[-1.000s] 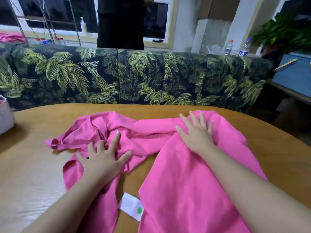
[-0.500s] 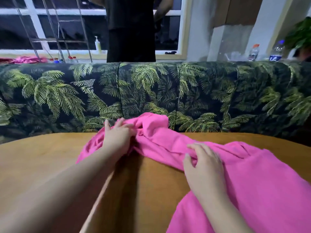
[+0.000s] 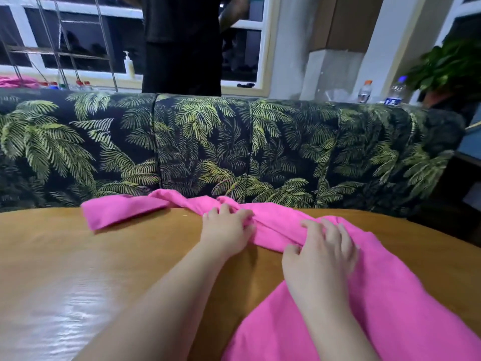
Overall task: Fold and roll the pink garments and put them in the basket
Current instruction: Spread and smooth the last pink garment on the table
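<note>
A bright pink garment (image 3: 390, 295) lies on the wooden table (image 3: 104, 256), its body spread toward the near right and a twisted band running along the far edge to a flat end at the left (image 3: 112, 212). My left hand (image 3: 226, 230) grips the bunched cloth at the middle of that band, fingers curled into it. My right hand (image 3: 320, 254) rests on the cloth just to the right, fingers bent over a fold and thumb at its near edge. No basket is in view.
A sofa (image 3: 234, 147) with a palm-leaf print stands right behind the table's far edge. A person in black (image 3: 182, 43) stands behind it at the window. Two bottles (image 3: 364, 91) and a plant (image 3: 447, 63) are at the far right.
Both hands went from pressing flat on the crumpled garment to gathering it at the table's far edge. The left end of the cloth now lies stretched out flat to the left.
</note>
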The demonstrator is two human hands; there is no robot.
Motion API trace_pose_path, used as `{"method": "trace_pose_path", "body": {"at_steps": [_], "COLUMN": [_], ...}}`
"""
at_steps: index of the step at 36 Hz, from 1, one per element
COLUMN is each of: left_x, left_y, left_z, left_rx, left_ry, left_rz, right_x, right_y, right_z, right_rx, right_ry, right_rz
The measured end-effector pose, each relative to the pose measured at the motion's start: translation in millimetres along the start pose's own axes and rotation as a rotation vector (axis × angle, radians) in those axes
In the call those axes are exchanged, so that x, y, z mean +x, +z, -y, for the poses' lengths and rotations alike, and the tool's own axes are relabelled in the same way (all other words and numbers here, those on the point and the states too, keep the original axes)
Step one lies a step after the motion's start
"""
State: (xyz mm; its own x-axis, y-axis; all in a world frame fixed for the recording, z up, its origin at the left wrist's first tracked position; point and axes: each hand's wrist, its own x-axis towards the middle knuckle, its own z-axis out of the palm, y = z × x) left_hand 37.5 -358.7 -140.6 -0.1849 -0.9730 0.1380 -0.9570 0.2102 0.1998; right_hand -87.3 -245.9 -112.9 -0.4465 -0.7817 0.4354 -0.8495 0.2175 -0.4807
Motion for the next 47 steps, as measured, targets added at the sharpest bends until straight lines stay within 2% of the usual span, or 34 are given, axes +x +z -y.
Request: {"method": "trace_pose_path", "body": {"at_steps": [3, 7, 9, 11, 13, 17, 21, 24, 27, 32, 35, 38, 40, 42, 44, 45, 47], "left_x": [24, 40, 28, 6, -21, -68, -96, -110, -122, -148, -155, -163, -169, -173, -173, -173, -172], "left_y": [-1, 5, 8, 9, 4, -5, -8, -12, -19, -33, -32, -35, -43, -49, -49, -48, -48], "left_z": [7, 1, -11, -26, -40, -56, -50, -41, -30, -8, 12, 24, 29, 40, 56, 63, 71], "left_rx": [-0.178, -0.135, -0.241, -0.456, -0.636, -0.774, -0.976, -0.860, -0.814, -0.825, -0.871, -0.910, -0.871, -0.795, -0.645, -0.574, -0.507], "left_ry": [-0.019, -0.155, -0.141, -0.098, -0.083, 0.097, 0.137, 0.100, 0.007, -0.120, -0.251, -0.324, -0.345, -0.386, -0.449, -0.483, -0.512], "left_rz": [-0.010, -0.318, -0.407, -0.374, -0.263, -0.046, -0.027, -0.192, -0.393, -0.493, -0.523, -0.563, -0.630, -0.693, -0.677, -0.632, -0.560], "right_x": [9, 16, 17, 19, 21, 22, 16, 19, 22, 6, -14, -27, -28, -27, -24, -21, -10], "right_y": [-11, -14, -16, -19, -22, -25, -28, -36, -44, -49, -41, -40, -46, -50, -53, -51, -40], "right_z": [-3, -13, -19, -24, -25, -12, 5, 10, 2, -9, 1, 16, 25, 30, 31, 28, 19], "right_rx": [-0.119, -0.192, -0.215, -0.188, -0.095, 0.189, 0.443, 0.537, 0.372, 0.095, 0.074, -0.007, 0.039, 0.158, 0.318, 0.388, 0.410], "right_ry": [0.044, 0.203, 0.274, 0.294, 0.223, 0.067, 0.026, 0.098, 0.031, -0.020, -0.074, -0.249, -0.372, -0.463, -0.429, -0.377, -0.320], "right_rz": [0.098, 0.268, 0.289, 0.286, 0.270, 0.189, 0.195, 0.394, 0.570, 0.845, 0.842, 0.680, 0.585, 0.648, 0.818, 0.850, 0.743]}}
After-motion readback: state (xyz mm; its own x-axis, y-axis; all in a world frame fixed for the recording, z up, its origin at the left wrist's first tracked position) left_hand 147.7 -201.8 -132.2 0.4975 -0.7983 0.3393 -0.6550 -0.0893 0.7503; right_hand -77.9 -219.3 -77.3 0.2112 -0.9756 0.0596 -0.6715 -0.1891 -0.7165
